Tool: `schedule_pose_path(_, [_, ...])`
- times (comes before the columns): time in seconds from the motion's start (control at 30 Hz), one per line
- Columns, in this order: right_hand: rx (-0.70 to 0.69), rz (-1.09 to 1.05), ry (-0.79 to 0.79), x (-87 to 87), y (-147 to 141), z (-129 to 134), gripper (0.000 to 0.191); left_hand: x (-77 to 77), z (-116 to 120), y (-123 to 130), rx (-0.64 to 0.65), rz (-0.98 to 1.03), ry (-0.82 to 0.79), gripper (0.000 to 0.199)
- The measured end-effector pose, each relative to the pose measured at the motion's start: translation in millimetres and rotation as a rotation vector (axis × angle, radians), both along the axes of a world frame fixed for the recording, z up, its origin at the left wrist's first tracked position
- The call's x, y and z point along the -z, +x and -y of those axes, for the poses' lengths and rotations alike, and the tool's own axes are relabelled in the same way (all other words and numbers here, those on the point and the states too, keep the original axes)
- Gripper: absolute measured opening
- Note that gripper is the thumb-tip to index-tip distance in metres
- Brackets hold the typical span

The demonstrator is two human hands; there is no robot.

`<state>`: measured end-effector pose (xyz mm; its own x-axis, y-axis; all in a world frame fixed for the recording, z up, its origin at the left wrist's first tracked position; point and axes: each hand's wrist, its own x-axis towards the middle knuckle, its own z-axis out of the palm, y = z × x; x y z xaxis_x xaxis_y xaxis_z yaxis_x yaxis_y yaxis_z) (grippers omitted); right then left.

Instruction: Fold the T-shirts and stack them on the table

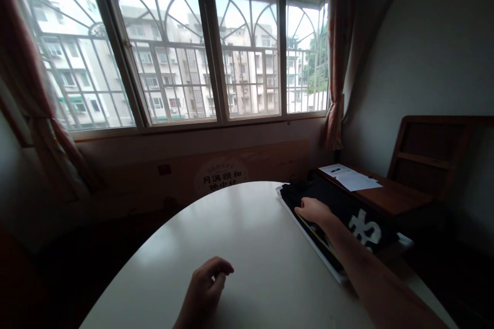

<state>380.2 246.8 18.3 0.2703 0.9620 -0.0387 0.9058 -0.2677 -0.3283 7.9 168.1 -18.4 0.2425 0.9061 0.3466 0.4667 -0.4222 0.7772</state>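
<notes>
My left hand point(206, 285) is over the near part of the round white table point(231, 226), its fingers curled in toward the thumb and nothing visible in them. Farther off to the right, my right hand point(313, 211) is closed at the far end of a thin yellow strip point(305, 222), which runs back toward me under my forearm. Beneath it lies black cloth point(339, 198) with a large white printed figure point(365, 229). The cloth rests in a shallow white tray or wrapper point(320, 257) at the table's right side. My right forearm hides part of the cloth and strip.
A wooden desk point(401, 198) behind the tray bears white papers point(353, 180) with a dark pen-like object on them. A wooden chair back or panel point(424, 151) stands at the right. Barred windows and tied curtains point(335, 118) line the far wall.
</notes>
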Motion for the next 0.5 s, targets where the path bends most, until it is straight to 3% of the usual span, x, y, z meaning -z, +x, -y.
schedule_pose_path(0.2, [0.038,-0.009,0.012,0.9,0,0,0.024,-2.7,-2,1,0.007,-0.008,-0.002,0.025])
schedule_pose_path(0.3, [0.051,-0.028,0.041,-6.8,1,2,0.023,-3.9,-1,1,0.003,-0.002,-0.013,0.025])
schedule_pose_path(0.4, [0.078,-0.03,0.119,-27.4,-1,6,0.026,-5.0,1,1,-0.002,0.016,-0.034,0.024])
schedule_pose_path(0.5, [0.064,-0.073,0.372,-59.0,-13,19,0.025,-6.5,4,3,0.004,0.056,-0.076,0.023])
